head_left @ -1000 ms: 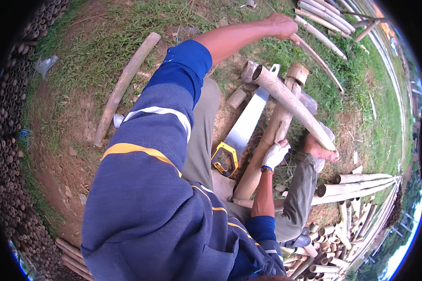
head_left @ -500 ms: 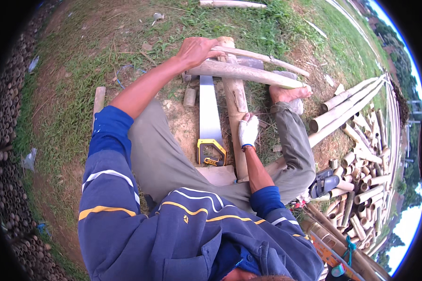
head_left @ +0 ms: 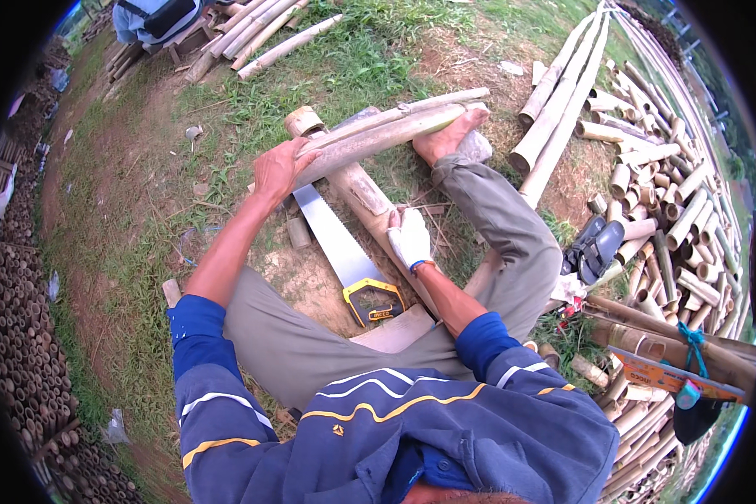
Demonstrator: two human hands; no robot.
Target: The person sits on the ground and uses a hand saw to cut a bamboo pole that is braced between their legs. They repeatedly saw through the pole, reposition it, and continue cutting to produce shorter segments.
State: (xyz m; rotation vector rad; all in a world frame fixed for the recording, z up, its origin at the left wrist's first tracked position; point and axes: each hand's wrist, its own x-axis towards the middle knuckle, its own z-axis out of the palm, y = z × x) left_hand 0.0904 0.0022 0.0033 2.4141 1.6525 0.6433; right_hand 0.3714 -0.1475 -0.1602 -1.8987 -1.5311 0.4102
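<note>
My bare left hand (head_left: 277, 174) is closed on the left end of a thin bamboo piece (head_left: 403, 110), which lies along a thicker bamboo pole (head_left: 378, 141). Both rest across a stout bamboo log (head_left: 363, 195), and my bare foot (head_left: 450, 136) presses near their right end. Against the log's right side is my right hand (head_left: 412, 241) in a white glove, its fingers curled; what they hold, if anything, is hidden. Between my legs lies a hand saw (head_left: 334, 235) with a yellow and black handle, its blade tip beneath the thicker pole.
Long bamboo poles (head_left: 554, 109) and a heap of cut bamboo pieces (head_left: 647, 202) lie to the right, near dark sandals (head_left: 594, 250). An orange saw blade (head_left: 672, 374) is at lower right. Stacked bamboo (head_left: 17, 336) fills the left edge. A short offcut (head_left: 299, 233) sits by the saw.
My view has turned, so the scene appears rotated and more bamboo shows at the top. The thin piece now lies closer along the thicker pole. The gloved hand stays by the log.
</note>
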